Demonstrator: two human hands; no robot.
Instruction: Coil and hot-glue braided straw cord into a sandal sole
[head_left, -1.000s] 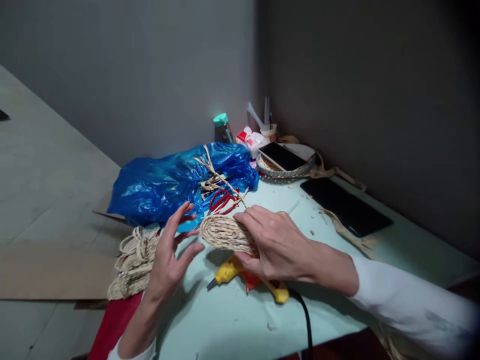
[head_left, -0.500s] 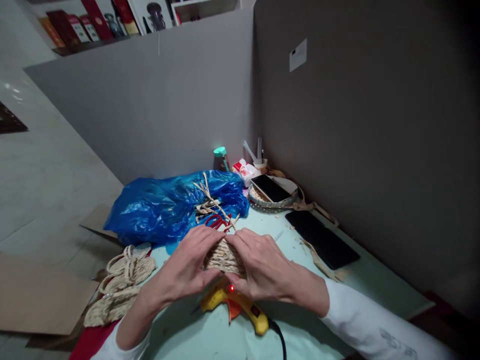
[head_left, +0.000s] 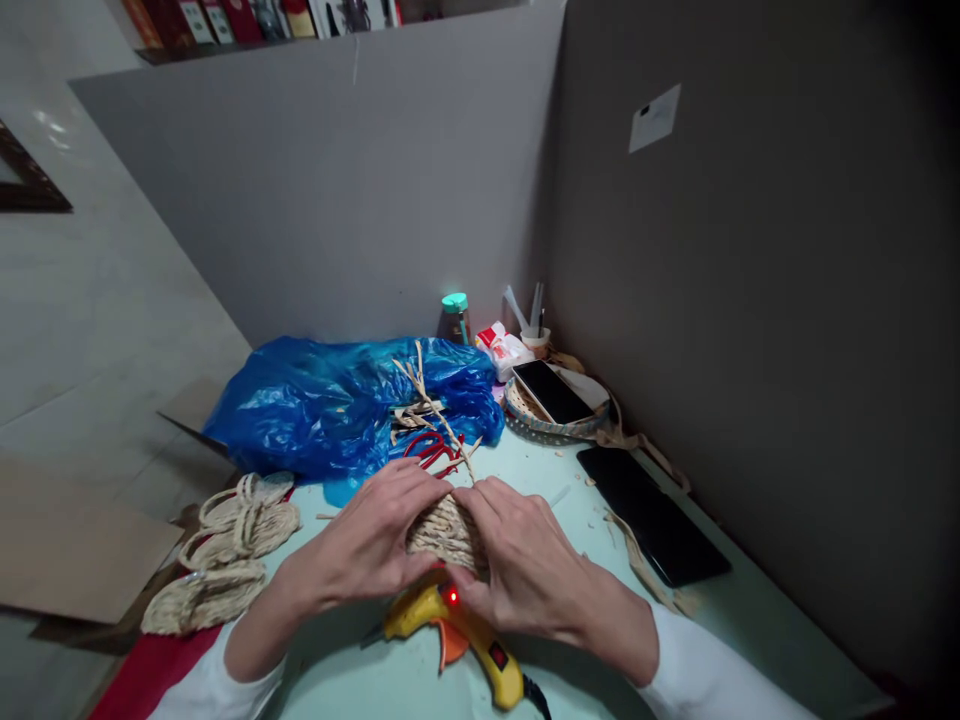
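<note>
We wear a white long-sleeved top of plain, smooth cloth. Our left sleeve (head_left: 206, 688), at the near left, ends partway up the forearm and leaves the rest of it uncovered, with a rounded, slightly bunched edge. Our right sleeve (head_left: 712, 682), at the near right, reaches down to the wrist and lies in soft folds. Our left hand (head_left: 367, 548) and our right hand (head_left: 529, 578) are both bare, fingers slim and long.
</note>
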